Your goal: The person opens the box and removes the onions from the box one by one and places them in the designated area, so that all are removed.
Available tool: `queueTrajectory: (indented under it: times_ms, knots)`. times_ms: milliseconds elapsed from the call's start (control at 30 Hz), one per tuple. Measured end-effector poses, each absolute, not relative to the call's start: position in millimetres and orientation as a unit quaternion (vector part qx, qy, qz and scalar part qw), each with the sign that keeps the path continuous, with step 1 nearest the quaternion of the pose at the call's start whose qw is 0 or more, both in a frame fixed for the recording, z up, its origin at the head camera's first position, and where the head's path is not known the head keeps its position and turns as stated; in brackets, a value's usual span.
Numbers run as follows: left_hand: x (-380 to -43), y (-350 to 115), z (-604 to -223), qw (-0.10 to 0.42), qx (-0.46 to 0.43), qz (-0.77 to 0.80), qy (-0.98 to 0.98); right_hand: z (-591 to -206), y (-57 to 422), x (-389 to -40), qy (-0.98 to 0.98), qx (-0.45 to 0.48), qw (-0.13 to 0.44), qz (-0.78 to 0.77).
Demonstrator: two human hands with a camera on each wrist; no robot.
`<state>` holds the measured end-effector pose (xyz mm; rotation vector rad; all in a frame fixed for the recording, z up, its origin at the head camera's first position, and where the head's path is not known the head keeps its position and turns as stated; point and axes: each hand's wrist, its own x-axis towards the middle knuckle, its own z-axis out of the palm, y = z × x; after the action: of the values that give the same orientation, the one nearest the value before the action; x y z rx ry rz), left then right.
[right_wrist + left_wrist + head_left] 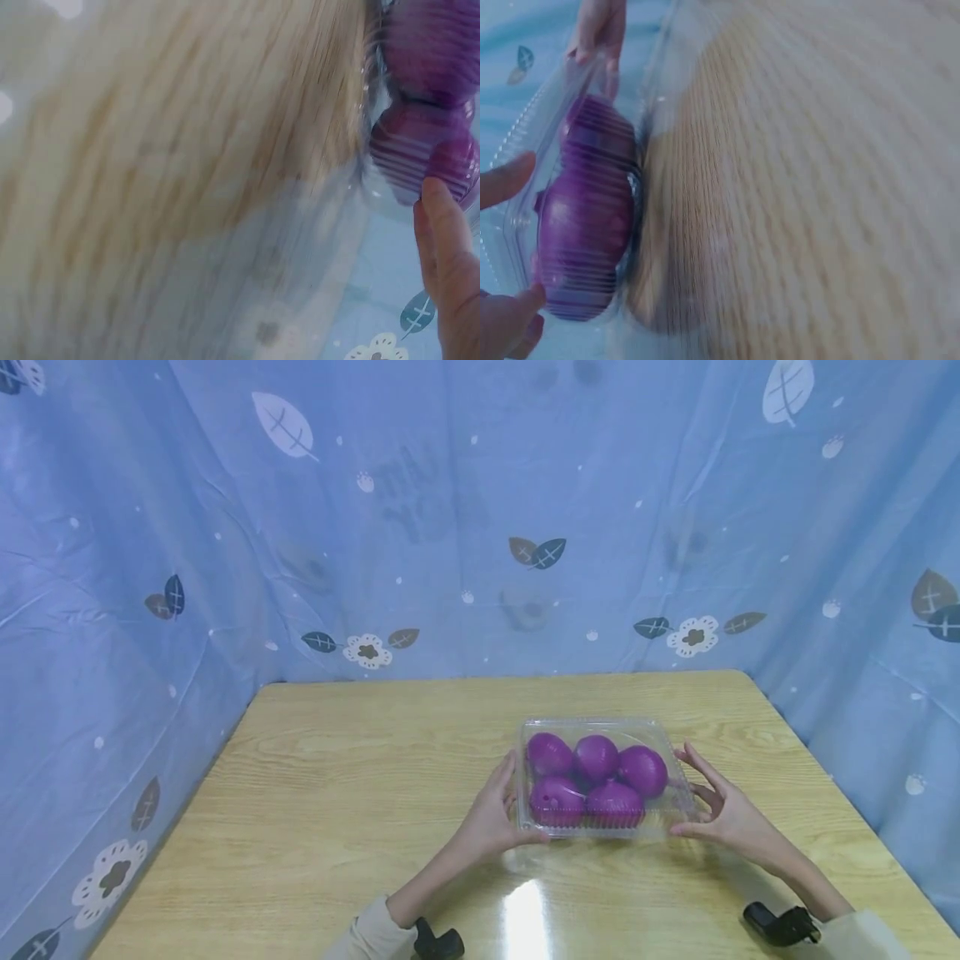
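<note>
A clear plastic box with a ribbed lid shows through its walls several glossy, round purple pieces, some with a small nub, like onions. My left hand holds its left end, thumb at the front corner and fingers along the side. At the opposite end my right hand grips the box, its thumb near the front corner and fingers spread on the side. In the left wrist view, left-hand fingertips press the box wall. A right-hand finger overlaps the box end in the right wrist view.
The box is low over the right half of a pale wood-grain table. A blue curtain with leaf and flower prints hangs behind the table and along both sides. Each wrist wears a black device.
</note>
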<state>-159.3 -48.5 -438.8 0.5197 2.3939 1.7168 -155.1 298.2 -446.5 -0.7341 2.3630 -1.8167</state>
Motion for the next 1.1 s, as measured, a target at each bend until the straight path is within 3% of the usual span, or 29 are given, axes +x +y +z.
queueTrajectory:
  times_ms: [400, 833, 1100]
  knots:
    - [-155, -46, -442, 0.082, 0.119, 0.647, 0.749, -438, 290, -142, 0.798, -0.116, 0.041, -0.590]
    - [-153, -48, -445, 0.065, 0.149, 0.639, 0.752, -431, 286, -137, 0.794, -0.057, 0.050, -0.603]
    - [-156, -54, -446, 0.118, 0.146, 0.683, 0.706, -432, 285, -137, 0.790, -0.055, 0.054, -0.608]
